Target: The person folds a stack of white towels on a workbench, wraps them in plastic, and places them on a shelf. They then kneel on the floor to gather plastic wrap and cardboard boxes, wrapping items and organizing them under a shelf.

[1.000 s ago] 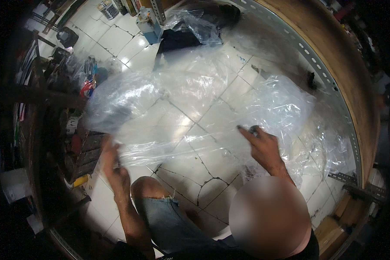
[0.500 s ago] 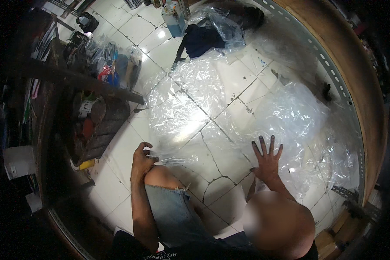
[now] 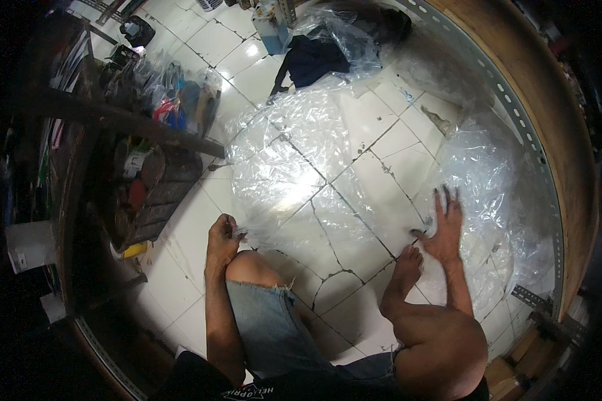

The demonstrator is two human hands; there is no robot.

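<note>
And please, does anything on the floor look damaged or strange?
Yes, the floor tiles look damaged: dark, jagged cracks branch between the left knee and the right foot, unlike the straighter joints nearby.

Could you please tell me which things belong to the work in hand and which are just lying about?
Apparently in use:
- clear plastic sheet, pinched by the left hand
- plastic heap by the spread right hand

Apparently lying about:
- dark cloth
- bluish container

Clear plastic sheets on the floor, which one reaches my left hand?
The middle sheet, spread before you; its near-left edge meets your left hand. The crumpled plastic at right lies by your right hand.
</note>
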